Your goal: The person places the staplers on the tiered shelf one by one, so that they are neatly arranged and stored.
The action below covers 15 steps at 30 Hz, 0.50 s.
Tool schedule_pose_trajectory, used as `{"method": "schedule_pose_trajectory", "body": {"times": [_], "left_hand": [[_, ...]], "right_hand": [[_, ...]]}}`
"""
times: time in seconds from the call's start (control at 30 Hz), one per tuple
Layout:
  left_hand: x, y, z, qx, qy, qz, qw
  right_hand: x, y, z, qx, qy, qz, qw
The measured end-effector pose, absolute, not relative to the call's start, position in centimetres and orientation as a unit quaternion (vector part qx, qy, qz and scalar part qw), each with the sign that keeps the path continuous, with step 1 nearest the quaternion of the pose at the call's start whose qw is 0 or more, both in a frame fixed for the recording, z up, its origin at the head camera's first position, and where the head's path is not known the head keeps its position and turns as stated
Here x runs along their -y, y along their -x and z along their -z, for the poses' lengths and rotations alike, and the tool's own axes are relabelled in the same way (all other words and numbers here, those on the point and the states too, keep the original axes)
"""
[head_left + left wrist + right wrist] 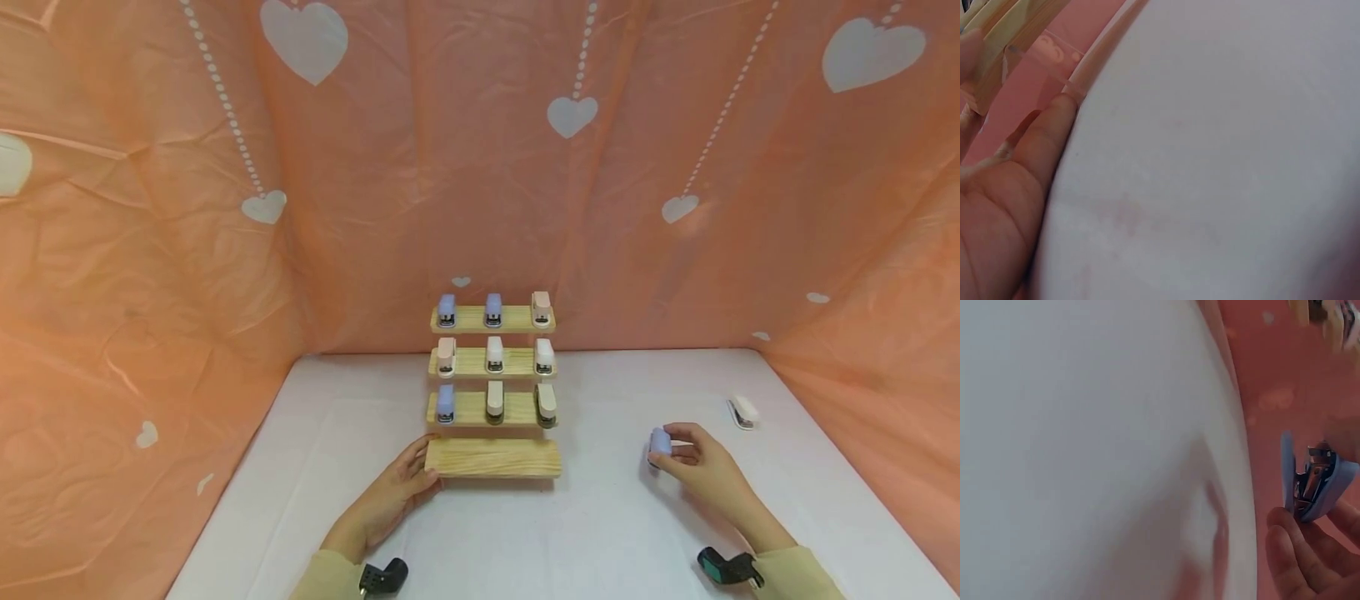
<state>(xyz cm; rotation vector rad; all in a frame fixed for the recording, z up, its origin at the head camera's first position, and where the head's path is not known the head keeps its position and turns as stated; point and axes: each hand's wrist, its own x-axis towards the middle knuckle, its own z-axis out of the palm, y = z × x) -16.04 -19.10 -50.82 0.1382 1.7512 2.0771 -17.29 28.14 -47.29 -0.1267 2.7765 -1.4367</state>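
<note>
My left hand (390, 498) grips the left end of the lowest wooden shelf (492, 459) of a four-tier display rack, its thumb at the front edge. That shelf's top bears nothing. To the right, my right hand (708, 471) pinches a small purple stapler (660, 447) between thumb and fingers, just over the table. The right wrist view shows this stapler (1319, 481) with its metal inside facing the camera. On the third tier down stand a purple stapler (446, 403) and two cream staplers (494, 402). In the left wrist view the shelf wood (997, 53) shows only partly.
Purple and pinkish staplers (541, 308) line the top tier (470, 319); pinkish and white ones (494, 354) fill the second tier (470, 362). A white stapler (743, 412) lies on the white table (600, 533) at the right. An orange curtain (480, 167) with hearts encloses the back and sides.
</note>
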Motion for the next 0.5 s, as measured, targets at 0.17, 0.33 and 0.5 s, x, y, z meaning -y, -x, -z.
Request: {"method": "schedule_pose_trajectory", "body": {"times": [0.17,0.33,0.5], "left_hand": [[19.3,16.2,50.8,-0.608,-0.043,-0.762,0.218],[19.4,16.2,50.6,-0.588,-0.046,-0.775,0.225],[19.3,16.2,50.4,-0.58,-0.048,-0.781,0.227]], "right_hand": [[-24.7,17.1,47.2,-0.855,0.066,0.514,-0.004],[-21.5,16.5,46.7,-0.825,0.087,0.558,-0.001],[-18.8,15.8,46.2,-0.806,0.131,0.578,-0.008]]}}
